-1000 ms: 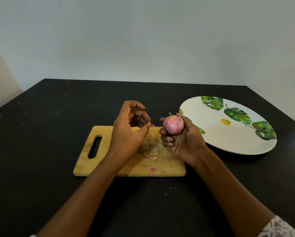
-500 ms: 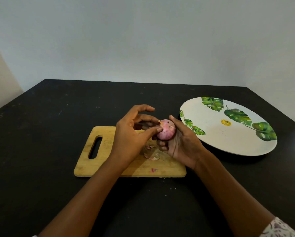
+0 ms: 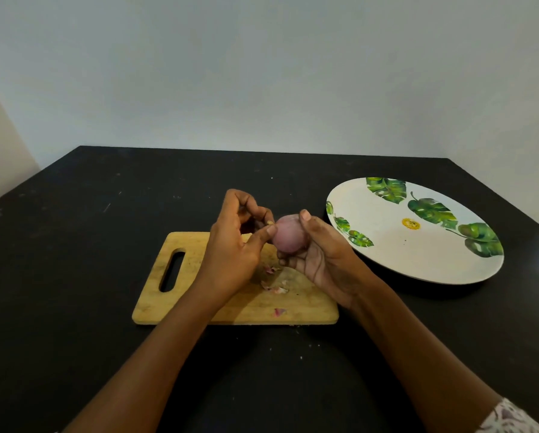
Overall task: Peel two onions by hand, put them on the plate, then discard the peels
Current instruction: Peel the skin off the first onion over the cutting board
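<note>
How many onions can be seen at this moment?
1. The onion is held in the right hand above the cutting board; the left hand pinches its tip. Another may be hidden behind the hands.

A black table (image 3: 74,276) is shown. A wooden cutting board (image 3: 308,307) is laid near its middle, and a leaf-patterned plate (image 3: 402,251) is set to its right.

Dim, soft light; slight blur; wide-angle bowing at edges.
</note>
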`<action>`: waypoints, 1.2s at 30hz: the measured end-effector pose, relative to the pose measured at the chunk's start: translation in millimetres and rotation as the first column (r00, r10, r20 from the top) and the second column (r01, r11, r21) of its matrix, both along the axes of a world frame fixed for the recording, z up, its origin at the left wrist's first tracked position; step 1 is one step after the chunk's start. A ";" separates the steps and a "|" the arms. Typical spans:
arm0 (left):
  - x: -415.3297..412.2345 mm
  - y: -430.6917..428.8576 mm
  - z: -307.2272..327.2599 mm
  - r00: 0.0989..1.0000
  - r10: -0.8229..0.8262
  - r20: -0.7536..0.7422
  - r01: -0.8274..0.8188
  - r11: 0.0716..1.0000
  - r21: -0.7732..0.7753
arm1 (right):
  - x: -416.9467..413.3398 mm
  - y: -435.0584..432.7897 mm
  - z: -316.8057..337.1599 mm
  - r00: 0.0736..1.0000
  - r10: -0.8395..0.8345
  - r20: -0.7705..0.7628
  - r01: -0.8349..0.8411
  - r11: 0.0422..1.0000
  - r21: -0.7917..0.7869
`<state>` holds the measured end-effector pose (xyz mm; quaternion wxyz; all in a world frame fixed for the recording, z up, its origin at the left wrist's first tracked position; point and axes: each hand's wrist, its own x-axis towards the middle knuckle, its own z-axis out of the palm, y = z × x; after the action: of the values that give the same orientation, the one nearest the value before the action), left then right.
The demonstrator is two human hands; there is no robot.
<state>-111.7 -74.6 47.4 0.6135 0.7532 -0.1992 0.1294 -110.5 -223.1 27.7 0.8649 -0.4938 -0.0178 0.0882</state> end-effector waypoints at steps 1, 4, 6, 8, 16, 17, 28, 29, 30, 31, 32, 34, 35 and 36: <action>0.2 -0.2 -0.9 1.000 -0.001 -0.006 0.001 1.000 0.009 | 0.0 0.3 -0.1 1.000 -0.002 0.005 0.002 1.000 0.007; 0.8 -1.4 -4.2 1.000 0.019 0.002 -0.019 0.997 0.070 | -0.4 0.9 -0.5 1.000 -0.007 0.002 0.007 1.000 0.026; 0.8 -1.9 -5.2 0.999 0.032 0.006 -0.032 0.993 0.110 | -0.7 1.2 -0.9 1.000 -0.011 -0.008 0.012 0.999 0.043; 0.7 -2.3 -5.0 0.999 0.047 -0.003 -0.046 0.989 0.138 | -1.0 1.5 -1.6 1.000 -0.024 -0.012 0.024 0.998 0.066; 4.7 -3.1 -7.9 0.988 0.113 -0.103 -0.094 0.981 0.172 | -0.8 -0.9 -4.0 0.993 -0.079 0.085 0.077 0.997 0.026; 4.5 -3.0 -7.8 0.988 0.110 -0.106 -0.091 0.982 0.165 | -0.3 -1.3 -4.5 0.991 -0.093 0.096 0.092 0.996 0.015; 1.2 -2.7 -5.7 0.994 0.090 0.064 -0.095 0.993 0.068 | 4.3 -14.7 -1.5 0.997 -0.057 0.047 0.045 0.976 0.212; 1.3 -2.2 -5.8 0.993 0.094 0.072 -0.099 0.993 0.067 | 3.2 -13.1 -1.0 0.998 -0.036 0.042 0.026 0.975 0.220; 1.4 -2.0 -5.6 0.992 0.099 0.080 -0.104 0.992 0.065 | 2.2 -11.8 -0.6 0.999 -0.022 0.036 0.013 0.976 0.217; 1.3 -1.9 -5.1 0.991 0.102 0.086 -0.107 0.993 0.056 | 1.1 -10.5 0.2 0.999 -0.009 0.033 0.002 0.978 0.210; 1.1 -2.0 -4.4 0.991 0.103 0.090 -0.107 0.993 0.043 | 0.2 -9.6 1.1 1.000 0.001 0.026 -0.006 0.979 0.204; 0.4 -2.4 -2.8 0.990 0.100 0.098 -0.102 0.995 0.010 | -1.0 -8.5 3.3 1.000 0.017 0.005 -0.018 0.979 0.204; -0.2 -2.8 -2.0 0.990 0.093 0.106 -0.093 0.996 -0.004 | -1.6 -8.2 4.1 1.000 0.025 -0.002 -0.024 0.979 0.204; -0.7 -3.0 -1.5 0.990 0.085 0.116 -0.084 0.996 -0.013 | -1.8 -8.0 4.5 1.000 0.030 -0.007 -0.028 0.979 0.200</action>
<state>-112.3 -77.5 45.8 0.5978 0.7496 -0.2023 0.1998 -112.2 -231.1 32.3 0.9089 -0.4036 -0.0296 0.1009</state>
